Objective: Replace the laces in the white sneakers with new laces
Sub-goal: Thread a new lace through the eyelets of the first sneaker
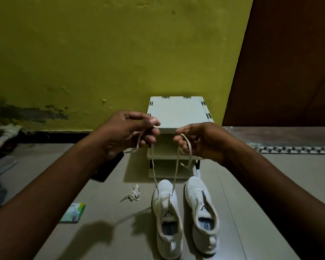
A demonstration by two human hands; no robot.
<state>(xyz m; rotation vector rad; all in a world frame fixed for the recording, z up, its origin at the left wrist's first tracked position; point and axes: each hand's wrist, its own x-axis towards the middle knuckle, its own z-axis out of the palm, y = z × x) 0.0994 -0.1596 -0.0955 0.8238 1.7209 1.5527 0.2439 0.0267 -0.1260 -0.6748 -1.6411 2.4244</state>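
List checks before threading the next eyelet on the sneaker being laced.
1. Left hand pinches one lace end: ok.
2. Right hand grips the other end: ok.
3. Lace runs in two strands from both hands down into the left sneaker: ok.
4. Both ends equal in length: cannot tell, the tails loop around the fingers.
5. Right sneaker laced: not ok, no lace visible in it.
6. Spare lace bundle on the floor beside the left sneaker: ok.
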